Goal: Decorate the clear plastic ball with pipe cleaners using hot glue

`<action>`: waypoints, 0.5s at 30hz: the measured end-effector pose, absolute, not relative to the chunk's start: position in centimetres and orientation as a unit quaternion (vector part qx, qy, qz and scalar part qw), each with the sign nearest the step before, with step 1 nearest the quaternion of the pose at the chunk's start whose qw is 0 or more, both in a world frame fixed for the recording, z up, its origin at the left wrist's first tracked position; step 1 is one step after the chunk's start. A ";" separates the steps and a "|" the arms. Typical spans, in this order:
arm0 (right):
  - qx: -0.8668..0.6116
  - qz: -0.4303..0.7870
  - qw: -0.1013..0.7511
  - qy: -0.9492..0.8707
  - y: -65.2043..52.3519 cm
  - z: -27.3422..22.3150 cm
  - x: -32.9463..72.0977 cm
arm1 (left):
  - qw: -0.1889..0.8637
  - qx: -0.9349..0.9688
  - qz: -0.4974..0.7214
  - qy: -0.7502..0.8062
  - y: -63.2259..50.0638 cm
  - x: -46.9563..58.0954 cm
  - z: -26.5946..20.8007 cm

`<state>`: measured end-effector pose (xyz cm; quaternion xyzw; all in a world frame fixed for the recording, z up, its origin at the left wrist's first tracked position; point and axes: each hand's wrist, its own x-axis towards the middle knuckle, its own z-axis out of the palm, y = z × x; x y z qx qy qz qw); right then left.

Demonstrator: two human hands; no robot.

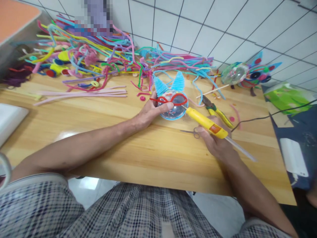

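My left hand (155,109) grips a clear plastic ball (174,113) edged in blue pipe cleaner, its thumb over the front. Two blue pointed ears (169,84) stand on top of the ball. Across its face lies a pair of red pipe-cleaner glasses (178,99). In my right hand (216,140) is a yellow hot glue gun (206,122), a clear glue stick (241,148) poking out of its back. The gun's nozzle meets or nearly meets the lower right rim of the glasses. Small scissors (192,132) lie just left of my right hand.
Yellow-handled pliers (218,112) and a wooden stick (214,91) lie to the right. Piles of coloured pipe cleaners (178,61) line the wall. A decorated ball figure (260,74) stands back right. The gun's black cord (269,115) runs off the right table edge.
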<state>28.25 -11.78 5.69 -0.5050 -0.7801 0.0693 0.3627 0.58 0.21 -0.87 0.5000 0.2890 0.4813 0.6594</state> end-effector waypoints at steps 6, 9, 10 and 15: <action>-0.493 0.057 0.389 -0.776 -11.7 4.7 28.4 | 0.658 0.501 0.474 0.304 -0.1 0.6 0.2; -0.499 0.070 0.391 -0.770 -11.9 4.2 28.7 | 0.640 0.521 0.463 0.323 -0.6 0.5 1.0; -0.502 0.078 0.389 -0.768 -12.1 4.0 28.9 | 0.632 0.532 0.457 0.330 -0.8 0.4 1.2; -0.521 0.095 0.424 -0.735 -12.1 3.3 29.6 | 0.589 0.578 0.438 0.358 -1.5 0.0 1.5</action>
